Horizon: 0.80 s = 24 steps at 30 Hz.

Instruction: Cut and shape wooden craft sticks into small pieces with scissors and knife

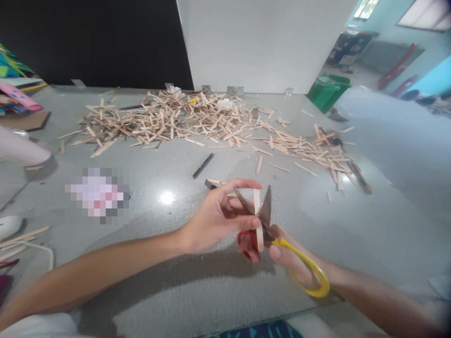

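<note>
My left hand (218, 218) pinches a pale wooden craft stick (260, 239), held nearly upright between thumb and fingers. Through the yellow and red handles of a pair of scissors (267, 206), my right hand (294, 263) grips them with the blades spread apart. The stick passes between the two blades near their pivot; whether they touch it I cannot tell. Part of the red handle and some right-hand fingers are hidden behind the stick and left thumb. Just beyond my left hand lies a dark cutter-like tool (210, 185), partly covered.
A wide heap of craft sticks (169, 117) spreads along the back, trailing right. A black pen (203, 165) lies in front of it. On the left are a pale cylinder (21, 145) and a blurred-out item (97, 192). A green bin (327, 91) stands back right.
</note>
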{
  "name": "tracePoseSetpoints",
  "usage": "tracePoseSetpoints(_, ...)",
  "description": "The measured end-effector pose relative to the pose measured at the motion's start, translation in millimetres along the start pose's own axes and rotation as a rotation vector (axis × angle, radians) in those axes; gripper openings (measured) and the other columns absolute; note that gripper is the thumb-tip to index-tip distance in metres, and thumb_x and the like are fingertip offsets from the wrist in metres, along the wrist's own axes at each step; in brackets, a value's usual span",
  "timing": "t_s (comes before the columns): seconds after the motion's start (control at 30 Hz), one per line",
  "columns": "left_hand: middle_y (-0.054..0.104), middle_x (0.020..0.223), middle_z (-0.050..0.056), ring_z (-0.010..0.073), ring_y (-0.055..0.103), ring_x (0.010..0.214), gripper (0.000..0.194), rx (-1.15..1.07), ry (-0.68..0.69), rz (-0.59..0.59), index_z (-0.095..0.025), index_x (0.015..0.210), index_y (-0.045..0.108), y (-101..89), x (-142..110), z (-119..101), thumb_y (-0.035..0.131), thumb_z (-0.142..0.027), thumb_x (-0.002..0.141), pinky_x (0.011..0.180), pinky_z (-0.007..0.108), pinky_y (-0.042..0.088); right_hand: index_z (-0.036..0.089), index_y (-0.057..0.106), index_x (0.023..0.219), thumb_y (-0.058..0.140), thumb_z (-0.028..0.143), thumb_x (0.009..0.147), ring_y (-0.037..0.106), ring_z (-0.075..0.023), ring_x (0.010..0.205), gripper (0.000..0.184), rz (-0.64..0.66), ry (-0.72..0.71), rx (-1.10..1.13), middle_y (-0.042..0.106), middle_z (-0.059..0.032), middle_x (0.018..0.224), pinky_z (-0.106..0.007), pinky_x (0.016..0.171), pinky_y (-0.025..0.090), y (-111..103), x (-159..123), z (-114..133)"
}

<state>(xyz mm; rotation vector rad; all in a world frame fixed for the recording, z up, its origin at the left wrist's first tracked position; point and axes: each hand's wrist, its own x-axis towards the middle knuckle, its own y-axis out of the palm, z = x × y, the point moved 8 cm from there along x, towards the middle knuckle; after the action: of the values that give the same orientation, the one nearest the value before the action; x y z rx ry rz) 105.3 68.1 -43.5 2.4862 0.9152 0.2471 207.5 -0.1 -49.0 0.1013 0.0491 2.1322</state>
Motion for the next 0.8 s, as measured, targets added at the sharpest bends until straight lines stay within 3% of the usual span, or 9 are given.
tracePoseSetpoints(0.23, 0.085, 0.101, 0.009, 0.0180, 0.082, 0.073, 0.056, 0.008, 0.030, 0.007, -0.021, 0.140, 0.054, 3.5, -1.1, -2.5, 0.087, -0.022, 0.095, 0.065, 0.024, 0.064, 0.019, 0.065, 0.100, 0.055, 0.068, 0.107, 0.056, -0.0171, 0.079, 0.051, 0.007, 0.046, 0.096, 0.063, -0.0067, 0.093, -0.031, 0.072, 0.049, 1.9, -0.2, -5.7)
tracePoseSetpoints(0.43, 0.085, 0.101, 0.008, 0.0181, 0.081, 0.069, 0.055, 0.006, 0.031, -0.027, -0.022, 0.137, 0.052, 2.0, -2.7, -1.8, 0.087, -0.022, 0.095, 0.058, 0.023, 0.064, 0.018, 0.067, 0.098, 0.052, 0.068, 0.109, 0.054, -0.0174, 0.075, 0.053, 0.027, 0.019, 0.063, 0.058, -0.0033, 0.082, -0.032, 0.072, 0.045, 2.9, 0.7, -4.5)
tracePoseSetpoints(0.6, 0.085, 0.100, 0.006, 0.0186, 0.080, 0.063, 0.054, -0.011, 0.016, -0.013, -0.024, 0.136, 0.050, 2.7, -3.3, 0.0, 0.086, -0.022, 0.095, 0.051, 0.023, 0.064, 0.019, 0.066, 0.099, 0.049, 0.069, 0.109, 0.054, -0.0180, 0.077, 0.054, 0.048, -0.014, 0.053, 0.059, -0.0042, 0.087, -0.034, 0.074, 0.044, 4.7, 1.0, -0.3)
tracePoseSetpoints(0.8, 0.085, 0.102, 0.005, 0.0161, 0.082, 0.075, 0.050, -0.020, 0.065, -0.001, -0.023, 0.133, 0.053, 2.5, -2.1, -2.5, 0.085, -0.017, 0.096, 0.066, 0.022, 0.067, 0.019, 0.065, 0.103, 0.050, 0.071, 0.108, 0.053, -0.0188, 0.080, 0.055, 0.017, 0.043, 0.087, 0.056, -0.0039, 0.086, -0.033, 0.074, 0.045, 4.5, 0.4, -3.2)
